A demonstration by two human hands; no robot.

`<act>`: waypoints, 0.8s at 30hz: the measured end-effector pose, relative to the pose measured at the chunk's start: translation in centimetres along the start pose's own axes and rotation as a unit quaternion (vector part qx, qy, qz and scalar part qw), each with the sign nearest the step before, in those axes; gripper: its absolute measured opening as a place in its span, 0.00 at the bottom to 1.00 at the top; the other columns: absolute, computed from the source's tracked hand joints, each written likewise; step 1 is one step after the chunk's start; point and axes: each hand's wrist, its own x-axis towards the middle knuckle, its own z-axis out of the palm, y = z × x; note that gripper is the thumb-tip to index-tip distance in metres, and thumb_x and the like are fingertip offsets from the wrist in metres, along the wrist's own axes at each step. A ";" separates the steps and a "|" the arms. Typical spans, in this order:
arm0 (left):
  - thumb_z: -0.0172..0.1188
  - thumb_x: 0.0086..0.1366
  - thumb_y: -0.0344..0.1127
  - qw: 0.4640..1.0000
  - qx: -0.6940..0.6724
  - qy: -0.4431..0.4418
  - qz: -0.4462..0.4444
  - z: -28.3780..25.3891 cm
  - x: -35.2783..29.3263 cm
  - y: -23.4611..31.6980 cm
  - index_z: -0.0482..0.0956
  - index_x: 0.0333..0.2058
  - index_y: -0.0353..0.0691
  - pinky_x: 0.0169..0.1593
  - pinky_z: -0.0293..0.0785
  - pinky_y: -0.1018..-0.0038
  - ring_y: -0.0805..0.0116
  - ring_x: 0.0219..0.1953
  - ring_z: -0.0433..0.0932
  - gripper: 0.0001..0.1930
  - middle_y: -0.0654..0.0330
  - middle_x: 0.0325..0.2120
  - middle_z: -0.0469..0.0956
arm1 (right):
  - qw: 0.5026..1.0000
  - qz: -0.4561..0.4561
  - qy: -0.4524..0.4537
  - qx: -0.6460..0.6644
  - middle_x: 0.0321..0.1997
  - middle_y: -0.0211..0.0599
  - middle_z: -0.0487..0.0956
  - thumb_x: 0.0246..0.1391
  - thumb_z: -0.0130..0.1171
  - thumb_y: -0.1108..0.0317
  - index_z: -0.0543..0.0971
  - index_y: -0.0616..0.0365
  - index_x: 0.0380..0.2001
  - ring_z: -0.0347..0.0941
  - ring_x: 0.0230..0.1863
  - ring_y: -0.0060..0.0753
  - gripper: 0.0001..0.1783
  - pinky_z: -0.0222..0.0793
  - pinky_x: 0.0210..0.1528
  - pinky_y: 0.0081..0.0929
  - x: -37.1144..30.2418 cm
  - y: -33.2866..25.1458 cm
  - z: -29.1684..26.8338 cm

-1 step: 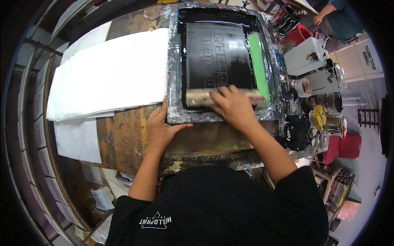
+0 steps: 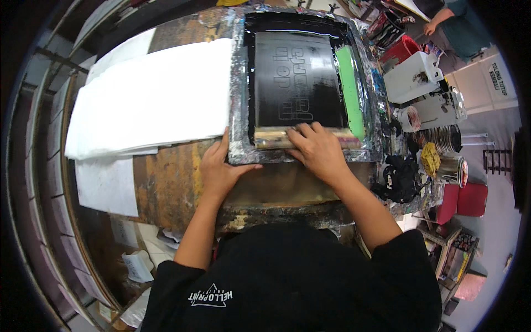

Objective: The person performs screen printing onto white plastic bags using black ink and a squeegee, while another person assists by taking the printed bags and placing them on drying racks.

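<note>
A silk-screen frame [image 2: 237, 110] lies on the work table, its mesh coated with black ink and showing outlined lettering. My right hand [image 2: 319, 148] grips the wooden handle of a squeegee [image 2: 271, 138], which rests across the near end of the mesh. At the frame's near-left corner is my left hand [image 2: 218, 166], thumb and forefinger spread in an L along its two edges; its other fingers are partly hidden. A green strip [image 2: 349, 91] runs along the right side of the mesh.
White paper sheets [image 2: 149, 99] are stacked left of the frame. To the right stand white plastic containers [image 2: 410, 76], a metal can [image 2: 453, 169], a yellow crumpled cloth [image 2: 430, 159] and a black rag [image 2: 399, 180]. Metal racks [image 2: 33, 160] line the far left. Another person's arm [image 2: 440, 21] shows at upper right.
The squeegee and my right hand have come slightly nearer to me, exposing more lettering behind the blade. My left hand stays at the frame's corner.
</note>
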 end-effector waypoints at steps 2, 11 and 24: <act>0.87 0.37 0.62 0.999 0.006 -0.022 -0.038 -0.4 0.0 0.6 0.76 0.70 0.39 0.48 0.81 0.61 0.53 0.42 0.85 0.61 0.54 0.37 0.85 | 0.999 0.020 -0.031 0.009 0.45 0.38 0.79 0.56 0.72 0.53 0.79 0.52 0.48 0.78 0.46 0.46 0.21 0.80 0.44 0.44 0.1 -1.0 -1.7; 0.86 0.56 0.37 0.867 -0.488 0.081 -0.054 -1.5 2.1 5.4 0.52 0.78 0.26 0.62 0.77 0.69 0.62 0.59 0.80 0.61 0.45 0.63 0.76 | 0.979 0.000 0.149 -0.136 0.42 0.37 0.77 0.62 0.66 0.51 0.80 0.53 0.46 0.76 0.47 0.41 0.19 0.63 0.60 0.53 1.4 -4.0 -10.6; 0.49 0.63 0.86 0.986 0.045 -0.138 -0.079 1.2 7.0 5.2 0.63 0.73 0.22 0.73 0.21 0.20 0.43 0.84 0.38 0.65 0.35 0.79 0.53 | 0.961 0.008 0.241 -0.132 0.37 0.40 0.86 0.69 0.60 0.42 0.86 0.52 0.47 0.83 0.40 0.49 0.25 0.64 0.53 0.44 13.7 -0.4 -21.7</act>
